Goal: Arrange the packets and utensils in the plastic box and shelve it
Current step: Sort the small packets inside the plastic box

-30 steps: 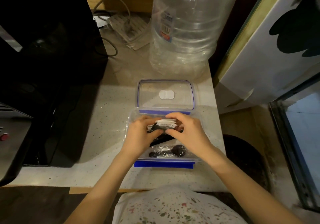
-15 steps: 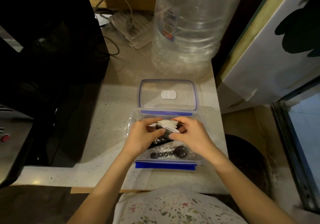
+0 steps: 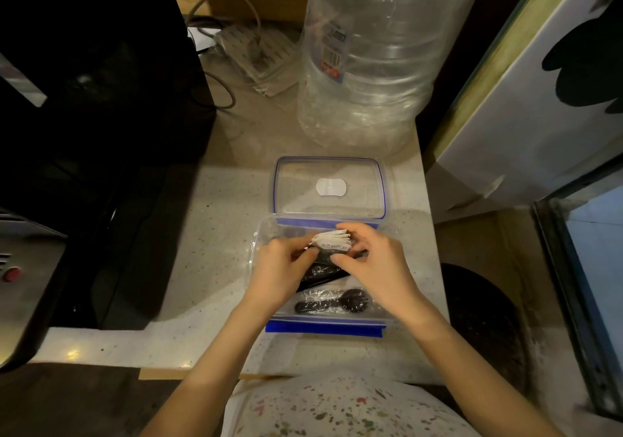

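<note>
Left hand and right hand both pinch a fanned stack of white packets between curled fingers, held over the open plastic box. Wrapped black utensils lie inside, below the hands (lid lies open just beyond).

Light: dim, warm yellowish indoor light over the desk.
Shadows: the left side sinks into near-black; a dark shadow crosses the desk's left part.
Glare: soft highlights on the bottle.
Distortion: wide-angle bending at the edges.
Blur: the right edge and lower corners are smeared.
</note>
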A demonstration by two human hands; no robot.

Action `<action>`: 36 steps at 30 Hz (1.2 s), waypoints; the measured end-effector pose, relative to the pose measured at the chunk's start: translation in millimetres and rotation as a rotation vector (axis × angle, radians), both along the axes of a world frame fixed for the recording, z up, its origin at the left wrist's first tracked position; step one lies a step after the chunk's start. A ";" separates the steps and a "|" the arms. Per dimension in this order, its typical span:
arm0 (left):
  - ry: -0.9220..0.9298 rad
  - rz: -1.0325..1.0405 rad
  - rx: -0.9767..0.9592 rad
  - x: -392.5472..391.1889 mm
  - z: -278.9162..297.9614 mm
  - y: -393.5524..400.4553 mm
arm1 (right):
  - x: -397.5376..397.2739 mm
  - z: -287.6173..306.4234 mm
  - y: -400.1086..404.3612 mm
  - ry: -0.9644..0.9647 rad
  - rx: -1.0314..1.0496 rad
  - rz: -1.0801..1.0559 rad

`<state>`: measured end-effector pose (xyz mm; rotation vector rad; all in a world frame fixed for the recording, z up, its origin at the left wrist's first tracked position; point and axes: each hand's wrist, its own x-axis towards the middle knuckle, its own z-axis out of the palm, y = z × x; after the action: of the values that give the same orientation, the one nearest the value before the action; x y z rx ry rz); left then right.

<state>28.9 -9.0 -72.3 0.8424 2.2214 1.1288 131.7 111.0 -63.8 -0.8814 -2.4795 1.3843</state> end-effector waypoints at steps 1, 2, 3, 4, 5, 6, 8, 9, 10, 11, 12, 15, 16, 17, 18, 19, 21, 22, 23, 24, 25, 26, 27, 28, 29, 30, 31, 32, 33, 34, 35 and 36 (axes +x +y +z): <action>0.004 -0.019 -0.011 1.7 0.3 0.3 | 0.1 -0.2 -1.6 -0.014 0.018 0.020; 0.006 -0.035 -0.018 3.4 0.6 0.6 | 0.1 -0.6 -3.6 -0.027 0.043 0.045; 0.007 -0.044 -0.018 4.4 1.0 0.6 | 0.1 -1.2 -5.1 -0.037 0.067 0.064; 0.008 -0.049 -0.012 5.0 1.4 0.6 | 0.3 -1.6 -5.6 -0.038 0.077 0.069; 0.007 -0.051 -0.007 5.4 2.1 0.7 | 0.3 -1.7 -5.1 -0.030 0.071 0.063; 0.004 -0.050 -0.006 5.1 2.1 0.8 | 0.3 -1.7 -3.9 -0.017 0.051 0.047; -0.003 -0.041 -0.007 3.9 1.7 1.6 | 0.0 -1.4 -0.5 0.010 -0.025 -0.003; -0.002 -0.037 -0.006 3.2 1.1 1.7 | 0.0 -1.9 1.1 0.016 -0.070 -0.029; 0.001 -0.035 -0.009 2.6 0.4 2.3 | 0.1 -2.6 2.6 0.013 -0.107 -0.043; 0.004 -0.035 -0.016 1.9 -0.7 2.8 | 0.0 -3.7 3.7 -0.004 -0.132 -0.044; 0.008 -0.038 -0.029 1.2 -2.0 3.7 | -0.3 -4.7 4.2 -0.032 -0.145 -0.030; 0.032 -0.058 -0.090 -1.3 -4.9 6.3 | -3.1 -4.2 5.2 -0.100 -0.127 0.041; 0.035 -0.064 -0.094 -2.4 -4.1 6.8 | -4.3 -2.4 6.0 -0.100 -0.122 0.049; 0.036 -0.069 -0.083 -3.4 -2.2 7.2 | -5.3 -0.2 7.2 -0.093 -0.121 0.048; 0.034 -0.072 -0.061 -4.7 0.8 7.7 | -5.5 2.5 9.0 -0.081 -0.121 0.045; 0.033 -0.073 -0.036 -6.0 4.4 7.9 | -5.2 5.2 11.1 -0.071 -0.124 0.042; 0.027 -0.062 -0.001 -8.5 12.4 8.6 | -3.6 12.1 15.8 -0.043 -0.166 0.043; 0.014 -0.058 0.008 -9.6 16.0 8.9 | -2.3 16.1 18.6 -0.028 -0.209 0.046; -0.010 -0.063 0.014 -10.5 19.3 9.2 | -0.6 20.5 21.4 -0.017 -0.263 0.048; -0.049 -0.075 0.021 -11.0 22.9 9.7 | 1.4 24.9 24.7 -0.013 -0.325 0.049; -0.104 -0.089 0.033 -10.8 26.7 10.4 | 3.9 29.0 27.9 -0.015 -0.390 0.049; -0.171 -0.101 0.050 -10.0 30.0 11.4 | 7.2 32.7 31.4 -0.018 -0.449 0.048; -0.238 -0.109 0.072 -8.8 32.5 12.4 | 10.9 35.5 35.1 -0.024 -0.493 0.042; -0.286 -0.110 0.085 -8.2 33.3 13.3 | 15.1 37.3 38.9 -0.031 -0.520 0.030; -0.307 -0.106 0.086 -7.2 33.2 13.6 | 19.6 38.7 42.6 -0.040 -0.540 0.011; -0.299 -0.106 0.068 -6.4 31.8 13.5 | 24.3 39.4 46.4 -0.046 -0.567 -0.018; -0.265 -0.119 0.036 -5.5 29.5 13.0 | 28.9 39.8 49.9 -0.048 -0.604 -0.053; -0.208 -0.156 -0.004 -4.8 26.3 12.4 | 33.1 39.5 53.4 -0.047 -0.644 -0.085; -0.137 -0.220 -0.043 -3.8 23.4 12.4 | 36.6 38.8 56.5 -0.048 -0.681 -0.112; -0.060 -0.310 -0.081 -2.1 20.7 13.0 | 39.2 37.7 59.4 -0.052 -0.711 -0.133; 0.022 -0.413 -0.119 0.6 19.2 14.7 | 41.3 36.6 61.9 -0.058 -0.736 -0.146; 0.107 -0.518 -0.156 3.2 17.1 17.7 | 42.8 35.3 64.4 -0.062 -0.758 -0.152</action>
<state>32.1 8.7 -55.3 1.3325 1.9677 0.6677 174.5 175.4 -28.5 -1.2113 -1.8436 2.2993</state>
